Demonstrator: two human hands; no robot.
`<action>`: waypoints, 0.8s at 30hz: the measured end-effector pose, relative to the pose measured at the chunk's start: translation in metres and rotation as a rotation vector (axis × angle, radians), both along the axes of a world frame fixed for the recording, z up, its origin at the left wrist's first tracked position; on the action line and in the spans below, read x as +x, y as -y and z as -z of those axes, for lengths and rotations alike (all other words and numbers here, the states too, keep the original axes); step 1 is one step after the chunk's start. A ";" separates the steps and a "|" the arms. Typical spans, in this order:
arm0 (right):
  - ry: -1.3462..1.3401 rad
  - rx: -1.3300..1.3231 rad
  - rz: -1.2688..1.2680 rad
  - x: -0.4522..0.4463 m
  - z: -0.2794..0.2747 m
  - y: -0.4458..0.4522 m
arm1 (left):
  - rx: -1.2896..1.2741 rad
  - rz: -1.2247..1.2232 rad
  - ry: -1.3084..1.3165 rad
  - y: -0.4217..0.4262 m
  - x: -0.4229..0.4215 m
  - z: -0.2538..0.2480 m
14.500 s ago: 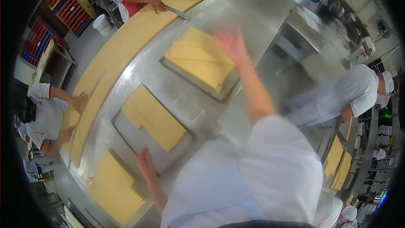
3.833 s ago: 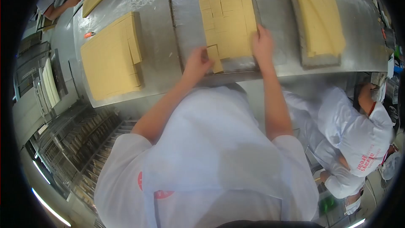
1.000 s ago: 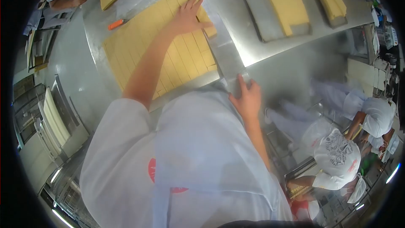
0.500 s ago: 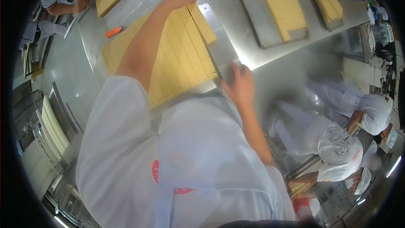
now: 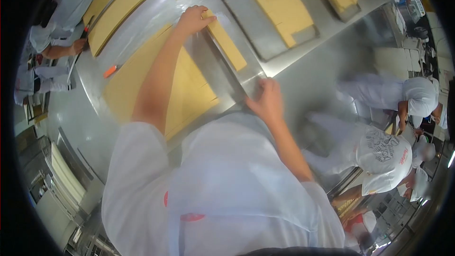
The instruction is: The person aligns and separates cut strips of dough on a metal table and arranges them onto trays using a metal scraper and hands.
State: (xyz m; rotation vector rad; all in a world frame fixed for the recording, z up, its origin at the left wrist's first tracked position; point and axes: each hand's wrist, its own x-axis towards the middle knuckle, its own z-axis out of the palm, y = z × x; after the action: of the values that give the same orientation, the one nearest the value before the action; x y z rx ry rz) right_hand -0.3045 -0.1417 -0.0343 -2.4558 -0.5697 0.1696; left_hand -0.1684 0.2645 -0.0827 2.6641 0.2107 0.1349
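My left hand point(image 5: 194, 20) curls its fingers over the far end of a narrow metal sheet point(image 5: 253, 81), where a yellow cake-like strip point(image 5: 227, 45) lies on top. The near end of that sheet is pinched in my right hand point(image 5: 268, 98), thumb to the left. To the left lies a large yellow slab point(image 5: 187, 90) scored with straight cuts, partly hidden under my left forearm. Bare metal shows between slab and sheet.
A tool with an orange handle point(image 5: 110, 71) lies left of the slab. More yellow slabs sit on trays point(image 5: 275, 50) at the far right. A co-worker's hand point(image 5: 79, 46) holds a long blade beside another slab point(image 5: 128, 12). Other co-workers point(image 5: 386, 154) stand at the right.
The metal sheet with the strip has moved away from the slab, opening a wide gap. Both hands have stayed at its ends. The whole view has shifted with my head.
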 end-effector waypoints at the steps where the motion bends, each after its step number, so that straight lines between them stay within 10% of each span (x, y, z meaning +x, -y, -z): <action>1: -0.004 -0.022 0.009 0.008 -0.007 0.015 | -0.093 0.009 0.004 0.015 0.009 -0.003; 24: -0.175 -0.013 -0.135 0.195 0.020 0.052 | -0.020 -0.101 -0.079 0.236 0.047 -0.004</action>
State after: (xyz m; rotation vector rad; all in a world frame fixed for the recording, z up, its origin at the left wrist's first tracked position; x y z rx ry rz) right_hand -0.1097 -0.1932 -0.0542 -2.3847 -0.6585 0.4399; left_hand -0.1215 0.0281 -0.0784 2.6419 0.3709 0.0589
